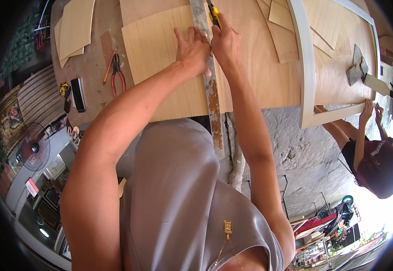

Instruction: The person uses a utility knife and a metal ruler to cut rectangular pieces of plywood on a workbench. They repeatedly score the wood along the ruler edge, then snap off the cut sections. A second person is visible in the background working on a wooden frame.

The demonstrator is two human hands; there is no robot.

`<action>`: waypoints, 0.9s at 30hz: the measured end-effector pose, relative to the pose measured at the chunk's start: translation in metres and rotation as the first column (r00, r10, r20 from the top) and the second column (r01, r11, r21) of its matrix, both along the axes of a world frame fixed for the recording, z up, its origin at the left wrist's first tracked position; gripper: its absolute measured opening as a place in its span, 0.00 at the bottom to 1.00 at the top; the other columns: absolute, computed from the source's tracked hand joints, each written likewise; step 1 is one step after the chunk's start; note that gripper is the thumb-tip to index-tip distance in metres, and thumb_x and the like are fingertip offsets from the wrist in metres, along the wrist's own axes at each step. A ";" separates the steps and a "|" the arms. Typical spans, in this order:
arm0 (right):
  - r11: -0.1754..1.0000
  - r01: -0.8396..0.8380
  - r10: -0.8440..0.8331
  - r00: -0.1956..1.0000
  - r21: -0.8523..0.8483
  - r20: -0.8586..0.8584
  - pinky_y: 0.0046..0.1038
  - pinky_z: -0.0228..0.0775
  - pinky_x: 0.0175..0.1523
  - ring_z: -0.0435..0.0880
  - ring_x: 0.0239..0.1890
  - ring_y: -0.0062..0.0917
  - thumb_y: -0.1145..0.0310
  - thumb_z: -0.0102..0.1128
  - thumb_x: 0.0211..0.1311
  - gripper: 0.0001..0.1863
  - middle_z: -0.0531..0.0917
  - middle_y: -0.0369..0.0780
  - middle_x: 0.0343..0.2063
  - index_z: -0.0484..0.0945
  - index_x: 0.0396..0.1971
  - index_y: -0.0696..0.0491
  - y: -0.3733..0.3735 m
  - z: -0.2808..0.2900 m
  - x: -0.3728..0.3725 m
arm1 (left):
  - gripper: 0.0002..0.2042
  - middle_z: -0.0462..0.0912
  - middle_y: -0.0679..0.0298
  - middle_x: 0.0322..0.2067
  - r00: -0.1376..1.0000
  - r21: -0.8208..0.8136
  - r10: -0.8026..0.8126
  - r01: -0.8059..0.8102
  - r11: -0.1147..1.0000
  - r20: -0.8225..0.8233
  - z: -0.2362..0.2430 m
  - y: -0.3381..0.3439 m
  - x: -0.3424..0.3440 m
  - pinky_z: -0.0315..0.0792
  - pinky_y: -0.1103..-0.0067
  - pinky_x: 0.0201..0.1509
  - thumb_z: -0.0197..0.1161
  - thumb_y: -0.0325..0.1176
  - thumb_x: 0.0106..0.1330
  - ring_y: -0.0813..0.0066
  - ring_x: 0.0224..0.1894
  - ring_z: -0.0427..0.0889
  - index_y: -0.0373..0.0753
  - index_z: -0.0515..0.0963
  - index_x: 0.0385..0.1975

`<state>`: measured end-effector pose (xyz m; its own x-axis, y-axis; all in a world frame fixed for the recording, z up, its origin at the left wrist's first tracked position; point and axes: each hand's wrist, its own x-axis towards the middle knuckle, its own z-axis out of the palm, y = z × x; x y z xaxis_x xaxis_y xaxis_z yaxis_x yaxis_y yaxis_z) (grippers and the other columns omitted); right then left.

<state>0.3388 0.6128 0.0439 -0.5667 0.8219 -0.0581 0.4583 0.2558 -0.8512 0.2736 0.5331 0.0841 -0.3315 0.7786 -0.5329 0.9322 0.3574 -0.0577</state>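
- Yellow-and-black cutter (pixel 215 17): one, held in the closed right hand (pixel 226 45), beside the far part of the straightedge.
- Left hand (pixel 192 52): lay flat with fingers spread, over the pale wood sheet and the straightedge's left edge; it gripped nothing.
- Straightedge (pixel 213 101): grey metal with rust-brown patches; ran away from the person between the forearms, its near end jutting past the desk (pixel 88 67).
- Pale wood sheet (pixel 160 81): lay beneath the left hand and forearm, left of the straightedge.
- Red-handled pliers (pixel 116 67) and orange pencil (pixel 110 67): lay side by side, left of the sheet.
- Phone (pixel 77 95), dark-faced, and yellow-and-black tape measure (pixel 64 90): lay near each other, farther left.
- Thin wood pieces (pixel 77 27): overlapped at far left.
- White frame (pixel 308 67): stood out at right, around further wood pieces.
- Another person (pixel 377 167), in a dark red top: was beside the frame's near right corner.
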 end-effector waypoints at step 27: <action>0.976 -0.192 0.182 0.979 0.103 0.094 0.43 0.74 0.31 0.81 0.27 0.51 0.80 0.55 0.55 0.27 0.80 0.55 0.21 0.67 0.57 0.68 -0.034 0.033 0.043 | 0.53 0.67 0.43 0.63 0.996 0.126 -0.074 0.080 0.989 -0.052 -0.012 -0.010 -0.003 0.44 0.38 0.68 0.80 0.54 0.35 0.49 0.70 0.57 0.25 0.67 0.61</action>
